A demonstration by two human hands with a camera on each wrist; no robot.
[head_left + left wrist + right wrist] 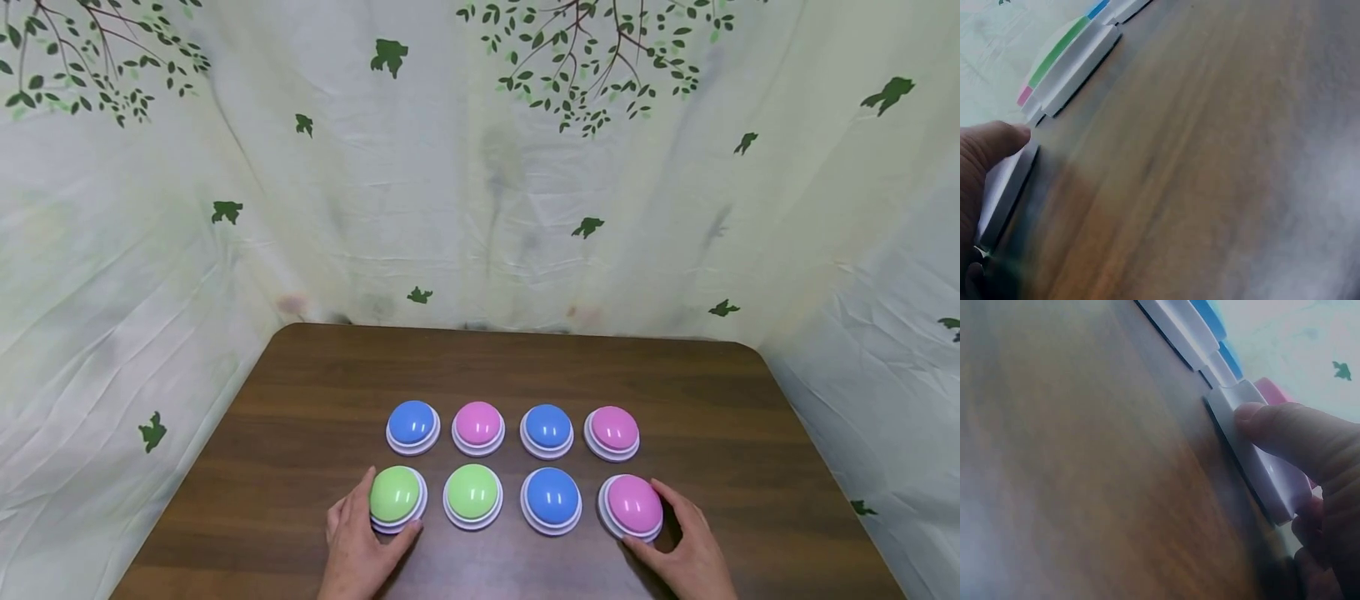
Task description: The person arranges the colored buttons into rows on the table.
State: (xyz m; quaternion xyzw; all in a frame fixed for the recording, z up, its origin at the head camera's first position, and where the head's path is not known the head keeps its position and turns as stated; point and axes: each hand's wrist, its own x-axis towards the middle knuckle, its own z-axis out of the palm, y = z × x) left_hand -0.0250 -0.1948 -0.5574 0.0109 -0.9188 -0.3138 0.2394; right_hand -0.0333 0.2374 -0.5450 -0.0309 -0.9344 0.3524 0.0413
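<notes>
On the table, my left hand (358, 543) grips the front-left green push button (394, 494) by its white base, thumb on the near right and fingers along the left. At the other end of the front row, my right hand (687, 543) holds a pink push button (634, 503) between thumb and fingers. That button tilts slightly in the head view. In the right wrist view the thumb (1285, 428) presses on its white base (1272, 472). Between the hands stand another green button (472, 492) and a blue button (552, 497).
Behind them a second row holds a blue button (412, 422), a pink one (477, 424), a blue one (547, 427) and a pink one (614, 428). The brown wooden table (480, 358) ends at a pale leaf-printed cloth (450, 167) behind and at both sides.
</notes>
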